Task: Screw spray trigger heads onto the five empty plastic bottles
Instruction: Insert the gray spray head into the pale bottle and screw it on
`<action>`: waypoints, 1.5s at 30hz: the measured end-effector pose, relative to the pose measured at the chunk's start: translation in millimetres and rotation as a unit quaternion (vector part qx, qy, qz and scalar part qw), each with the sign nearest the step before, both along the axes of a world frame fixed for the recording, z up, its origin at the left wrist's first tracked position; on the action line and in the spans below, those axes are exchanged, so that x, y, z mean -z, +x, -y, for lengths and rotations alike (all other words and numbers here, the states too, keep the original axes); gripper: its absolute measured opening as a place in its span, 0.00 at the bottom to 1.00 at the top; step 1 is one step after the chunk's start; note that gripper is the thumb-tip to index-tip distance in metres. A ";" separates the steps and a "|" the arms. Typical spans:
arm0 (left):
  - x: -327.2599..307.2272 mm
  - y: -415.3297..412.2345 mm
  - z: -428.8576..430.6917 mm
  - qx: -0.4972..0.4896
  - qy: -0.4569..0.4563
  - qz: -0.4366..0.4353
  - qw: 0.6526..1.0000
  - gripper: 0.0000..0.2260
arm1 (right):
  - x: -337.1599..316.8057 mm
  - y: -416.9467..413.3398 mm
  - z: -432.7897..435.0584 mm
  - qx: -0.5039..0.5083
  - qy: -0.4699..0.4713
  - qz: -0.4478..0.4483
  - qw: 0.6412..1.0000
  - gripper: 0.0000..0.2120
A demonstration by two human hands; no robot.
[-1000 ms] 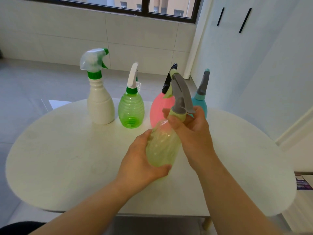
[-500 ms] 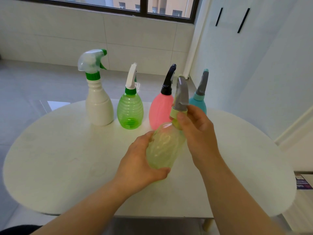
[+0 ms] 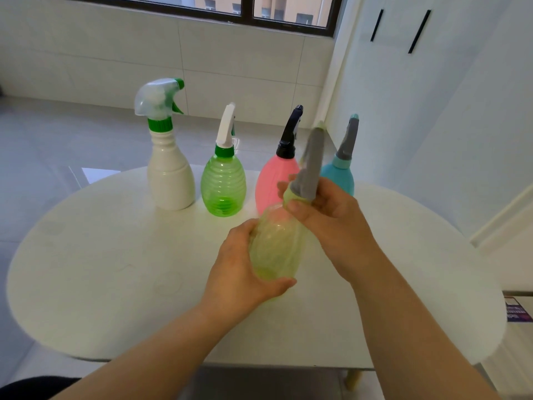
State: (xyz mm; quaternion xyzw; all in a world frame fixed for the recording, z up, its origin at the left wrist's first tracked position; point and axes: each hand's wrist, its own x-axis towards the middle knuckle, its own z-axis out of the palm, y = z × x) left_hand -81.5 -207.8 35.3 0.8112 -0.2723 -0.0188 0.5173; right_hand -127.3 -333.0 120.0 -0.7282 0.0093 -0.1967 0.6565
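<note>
I hold a pale yellow-green translucent bottle (image 3: pixel 277 249) tilted above the white table (image 3: pixel 115 269). My left hand (image 3: pixel 242 272) grips its belly from the left and below. My right hand (image 3: pixel 331 215) grips the collar of the grey trigger head (image 3: pixel 311 160) that sits on the bottle's neck. Behind stand a white bottle (image 3: pixel 170 174) with a clear-and-green trigger, a green bottle (image 3: pixel 223 186) with a white trigger, a pink bottle (image 3: pixel 274 180) with a black trigger, and a teal bottle (image 3: pixel 341 174) with a grey trigger, partly hidden by my right hand.
The oval table's front edge runs just below my forearms. A white wall and cabinet doors rise at the right, a tiled ledge and window at the back. A purple-printed item (image 3: pixel 519 313) lies off the table's right end.
The grey trigger head has turned in my right hand, and my fingers have shifted round its collar. The bottle stays in my left hand at nearly the same spot.
</note>
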 end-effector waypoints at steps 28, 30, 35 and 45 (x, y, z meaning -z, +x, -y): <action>-26.8 -2.2 10.6 -0.013 0.027 0.000 1.000 0.39 | 0.6 5.7 -9.8 0.040 -0.008 0.012 0.999 0.13; -29.1 -2.6 10.3 -0.019 0.072 0.052 0.996 0.42 | 2.2 5.1 -10.1 0.058 -0.029 0.015 0.998 0.14; -44.0 24.9 -4.8 0.211 0.032 -0.102 0.972 0.37 | -2.0 1.3 -2.0 -0.044 -0.014 -0.013 0.999 0.13; -37.8 20.8 3.7 0.157 -0.015 -0.093 0.983 0.31 | 6.3 -10.3 -8.7 0.015 -0.146 0.000 0.989 0.14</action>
